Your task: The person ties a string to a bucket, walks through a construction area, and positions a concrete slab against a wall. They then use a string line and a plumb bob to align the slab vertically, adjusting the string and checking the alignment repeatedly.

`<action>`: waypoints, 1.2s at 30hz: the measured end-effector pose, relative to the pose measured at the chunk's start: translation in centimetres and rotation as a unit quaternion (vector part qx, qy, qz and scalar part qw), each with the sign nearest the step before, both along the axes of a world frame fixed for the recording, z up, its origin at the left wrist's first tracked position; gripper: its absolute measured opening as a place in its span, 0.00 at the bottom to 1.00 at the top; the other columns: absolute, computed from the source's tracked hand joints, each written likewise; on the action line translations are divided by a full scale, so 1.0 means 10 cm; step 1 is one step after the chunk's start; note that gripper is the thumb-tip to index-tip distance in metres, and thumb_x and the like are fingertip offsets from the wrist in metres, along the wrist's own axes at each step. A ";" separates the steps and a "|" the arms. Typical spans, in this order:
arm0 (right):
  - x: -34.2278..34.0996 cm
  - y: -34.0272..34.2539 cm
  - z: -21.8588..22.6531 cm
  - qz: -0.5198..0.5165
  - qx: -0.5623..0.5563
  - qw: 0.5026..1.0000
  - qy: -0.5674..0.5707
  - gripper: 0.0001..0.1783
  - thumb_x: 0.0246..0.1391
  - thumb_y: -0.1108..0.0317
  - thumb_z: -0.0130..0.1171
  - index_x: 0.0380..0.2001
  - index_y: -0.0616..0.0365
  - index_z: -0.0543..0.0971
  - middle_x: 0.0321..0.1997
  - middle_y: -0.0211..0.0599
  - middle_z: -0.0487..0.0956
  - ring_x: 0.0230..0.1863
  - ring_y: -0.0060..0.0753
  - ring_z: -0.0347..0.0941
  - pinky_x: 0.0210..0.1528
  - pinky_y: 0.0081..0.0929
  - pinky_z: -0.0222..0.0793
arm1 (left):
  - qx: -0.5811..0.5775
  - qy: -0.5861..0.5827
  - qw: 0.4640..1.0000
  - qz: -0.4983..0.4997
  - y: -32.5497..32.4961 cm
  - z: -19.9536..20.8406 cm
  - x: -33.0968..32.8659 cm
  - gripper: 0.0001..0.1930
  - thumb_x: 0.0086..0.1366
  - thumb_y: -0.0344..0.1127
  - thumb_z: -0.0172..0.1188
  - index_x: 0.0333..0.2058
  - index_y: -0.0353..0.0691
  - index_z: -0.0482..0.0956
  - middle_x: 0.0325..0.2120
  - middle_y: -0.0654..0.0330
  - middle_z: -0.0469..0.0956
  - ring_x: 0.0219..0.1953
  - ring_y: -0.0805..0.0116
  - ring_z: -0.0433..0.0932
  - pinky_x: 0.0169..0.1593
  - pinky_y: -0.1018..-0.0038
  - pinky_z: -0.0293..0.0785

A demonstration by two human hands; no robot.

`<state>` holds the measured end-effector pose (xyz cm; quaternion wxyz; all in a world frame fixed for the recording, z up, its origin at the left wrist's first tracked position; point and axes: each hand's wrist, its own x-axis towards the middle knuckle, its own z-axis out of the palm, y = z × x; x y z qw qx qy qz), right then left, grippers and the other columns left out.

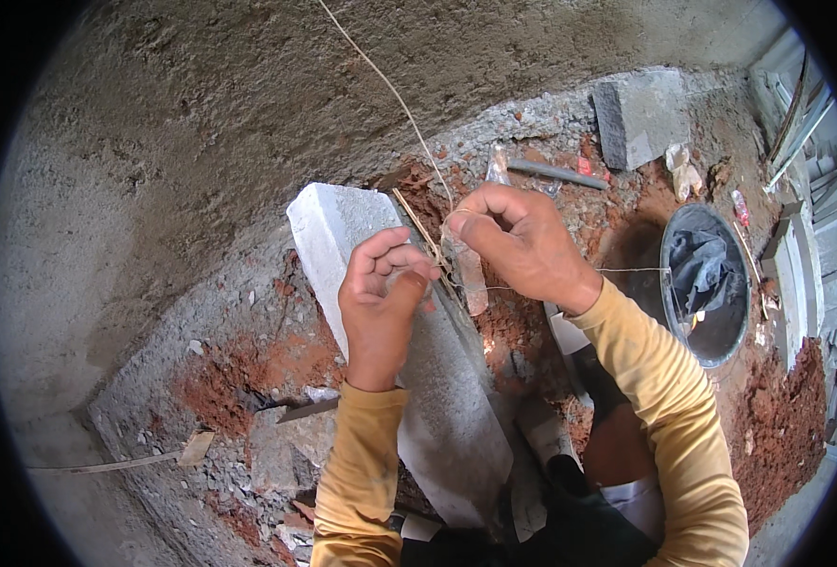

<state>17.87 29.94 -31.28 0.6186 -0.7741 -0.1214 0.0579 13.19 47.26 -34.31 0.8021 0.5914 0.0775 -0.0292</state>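
My right hand [518, 236] is closed in a pinch on a thin pale string [400, 99], which runs from its fingertips up across the rough wall. Just to its left, my left hand [381, 293] has its fingers curled in toward the thumb. Whatever may be between those fingertips is too small to make out. Beside them a thin wooden stick [409, 213] leans at the edge of a long pale concrete block [447, 416], with string wound about it. A second fine string [636, 270] stretches rightward, passing behind my right wrist.
A black bucket [666, 293] with dark cloth or plastic inside stands on the right. At the back lie a grey pipe [560, 174] and a concrete block [655, 113]. Rubble and red soil [239, 369] cover the ground at left. Another wooden strip [107, 467] lies lower left.
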 end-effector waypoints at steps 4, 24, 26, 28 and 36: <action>0.03 0.00 0.03 -0.044 0.019 0.999 -0.017 0.11 0.56 0.65 0.58 0.29 0.64 0.79 0.24 0.28 0.77 0.28 0.15 0.67 0.30 0.20 0.64 | 0.002 0.012 1.000 -0.001 -0.03 -0.05 0.01 0.17 0.61 0.22 0.54 0.50 0.35 0.68 0.35 0.59 0.77 0.34 0.72 0.77 0.28 0.78 0.72; 0.75 0.36 -1.01 -0.020 -0.155 0.983 -0.096 0.22 0.61 0.53 0.44 0.36 0.62 0.78 0.35 0.56 0.78 0.38 0.61 0.74 0.43 0.46 0.68 | -0.079 0.129 0.936 0.317 1.05 -0.51 -0.38 0.10 0.67 0.37 0.51 0.39 0.37 0.73 0.34 0.59 0.77 0.33 0.70 0.78 0.25 0.77 0.72; 0.92 0.54 -1.02 -0.033 -0.139 0.981 -0.129 0.21 0.60 0.54 0.44 0.35 0.60 0.79 0.34 0.56 0.79 0.38 0.60 0.74 0.43 0.47 0.69 | -0.077 0.159 0.925 0.336 1.18 -0.66 -0.48 0.08 0.66 0.36 0.53 0.39 0.38 0.73 0.34 0.60 0.77 0.33 0.71 0.77 0.26 0.78 0.73; 1.12 0.68 -1.01 0.001 -0.170 0.980 -0.104 0.21 0.59 0.54 0.45 0.35 0.59 0.79 0.34 0.55 0.79 0.38 0.60 0.74 0.43 0.47 0.69 | -0.071 0.175 0.926 0.328 1.29 -0.85 -0.54 0.08 0.65 0.35 0.55 0.39 0.39 0.73 0.33 0.61 0.77 0.33 0.72 0.77 0.27 0.78 0.73; 1.61 0.91 -1.18 0.034 -0.119 0.991 -0.052 0.22 0.57 0.52 0.47 0.39 0.60 0.80 0.35 0.54 0.80 0.40 0.58 0.75 0.45 0.42 0.69 | 0.150 0.233 0.907 0.316 1.73 -1.85 -0.55 0.09 0.60 0.28 0.59 0.40 0.37 0.74 0.34 0.61 0.76 0.34 0.72 0.75 0.35 0.74 0.74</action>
